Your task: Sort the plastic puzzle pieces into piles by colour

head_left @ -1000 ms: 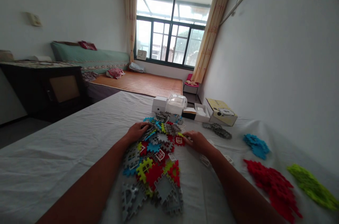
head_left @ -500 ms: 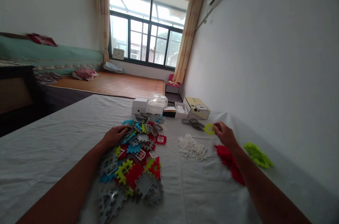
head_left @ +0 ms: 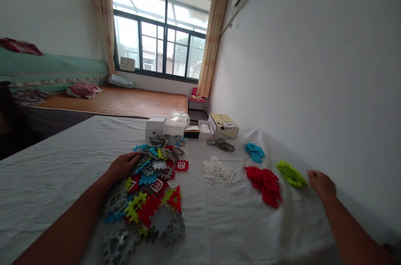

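My left hand (head_left: pixel 123 165) lies at the left side of a mixed heap of toothed plastic building pieces (head_left: pixel 150 208), coloured grey, red, blue, lime and white. Its fingers are pressed together against pieces at the heap's upper left edge, and their tips are hidden. Over on the right, my right hand (head_left: pixel 322 183) is closed beside a lime green pile of pieces (head_left: pixel 291 174). No piece shows clearly in its curled fingers. Left of that pile lie red pieces (head_left: pixel 265 183), with blue pieces (head_left: pixel 255 152) behind them. White window-like pieces (head_left: pixel 219 171) and grey pieces (head_left: pixel 222 144) form separate piles nearer the middle.
A white cloth (head_left: pixel 78 148) covers the table. Along its far edge stand a white box (head_left: pixel 155 126), a clear plastic container (head_left: pixel 177 121), a small open box (head_left: pixel 206 129) and a yellow carton (head_left: pixel 224 126). The wall (head_left: pixel 297 68) borders the right side.
My right hand has moved right and nearer, from beside the grey pile to the lime pile. The lime piece it held no longer shows in it. My left hand stays at the heap; the view has turned right.
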A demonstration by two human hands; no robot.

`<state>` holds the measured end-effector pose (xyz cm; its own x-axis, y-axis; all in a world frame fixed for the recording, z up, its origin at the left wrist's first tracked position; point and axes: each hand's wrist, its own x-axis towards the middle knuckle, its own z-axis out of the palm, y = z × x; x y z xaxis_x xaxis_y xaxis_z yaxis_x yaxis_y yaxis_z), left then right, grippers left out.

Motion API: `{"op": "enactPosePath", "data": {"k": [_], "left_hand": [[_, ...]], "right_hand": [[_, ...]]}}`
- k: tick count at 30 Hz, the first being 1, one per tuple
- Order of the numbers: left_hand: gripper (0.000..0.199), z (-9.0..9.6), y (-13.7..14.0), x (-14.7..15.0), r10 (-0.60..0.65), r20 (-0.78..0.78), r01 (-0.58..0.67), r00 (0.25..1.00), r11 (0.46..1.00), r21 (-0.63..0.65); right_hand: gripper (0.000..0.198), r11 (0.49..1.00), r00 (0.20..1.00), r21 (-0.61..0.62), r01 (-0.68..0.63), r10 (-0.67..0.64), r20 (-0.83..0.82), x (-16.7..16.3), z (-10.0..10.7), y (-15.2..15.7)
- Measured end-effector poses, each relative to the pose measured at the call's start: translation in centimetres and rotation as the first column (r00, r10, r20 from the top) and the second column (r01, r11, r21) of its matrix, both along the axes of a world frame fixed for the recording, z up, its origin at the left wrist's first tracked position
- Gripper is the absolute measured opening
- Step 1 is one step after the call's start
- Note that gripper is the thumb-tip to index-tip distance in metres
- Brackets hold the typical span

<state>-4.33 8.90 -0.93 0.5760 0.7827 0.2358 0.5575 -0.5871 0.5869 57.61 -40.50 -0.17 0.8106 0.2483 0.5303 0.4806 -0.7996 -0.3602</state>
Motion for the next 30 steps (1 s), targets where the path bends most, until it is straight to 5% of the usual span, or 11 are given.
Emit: {"op": "enactPosePath", "data": {"k": [3,7,9,12,14,16,18,23,26,30], "left_hand": [[0.052,0.1,-0.2,0.0,0.013,0.001,-0.013,1.000,1.000,-0.003],[0.050,0.3,-0.6,0.1,0.014,0.007,-0.014,1.000,1.000,0.019],[0.048,0.3,-0.8,0.1,0.016,0.004,-0.016,1.000,0.999,0.033],[0.047,0.3,-1.1,0.0,0.004,0.007,-0.004,1.000,0.999,0.051],[0.046,0.3,-1.2,0.0,-0.008,0.020,0.007,1.000,0.999,0.049],[0.045,0.2,-1.3,0.0,-0.008,0.028,0.007,1.000,0.999,0.041],[0.044,0.3,-1.4,0.0,-0.010,0.031,0.009,0.999,0.999,0.034],[0.042,0.2,-1.5,0.1,0.009,0.040,-0.010,0.999,1.000,0.021],[0.041,0.1,-1.4,0.2,0.010,0.042,-0.011,0.999,1.000,0.021],[0.040,0.3,-1.4,0.2,-0.001,0.041,0.000,0.999,1.000,0.020]], "right_hand": [[0.034,0.999,0.999,-0.001,-0.034,0.034,0.005,-1.5,0.9,2.7],[0.035,0.929,0.929,0.005,-0.370,0.370,-0.007,-8.6,3.7,10.5],[0.034,0.802,0.801,0.003,-0.598,0.597,-0.038,-14.4,4.9,15.1],[0.030,0.493,0.491,-0.041,-0.869,0.850,-0.192,-23.8,5.5,21.4],[0.028,0.299,0.314,-0.098,-0.949,0.917,-0.246,-29.0,5.0,24.8],[0.031,0.167,0.213,-0.193,-0.967,0.944,-0.251,-32.7,4.1,27.5],[0.040,0.146,0.218,-0.272,-0.951,0.942,-0.254,-34.7,3.1,29.5],[0.041,0.207,0.290,-0.282,-0.937,0.910,-0.297,-35.2,2.0,31.4],[0.042,0.211,0.279,-0.259,-0.942,0.925,-0.260,-35.7,3.2,30.5],[0.046,0.150,0.199,-0.315,-0.937,0.971,-0.130,-37.3,5.3,29.2]]}}
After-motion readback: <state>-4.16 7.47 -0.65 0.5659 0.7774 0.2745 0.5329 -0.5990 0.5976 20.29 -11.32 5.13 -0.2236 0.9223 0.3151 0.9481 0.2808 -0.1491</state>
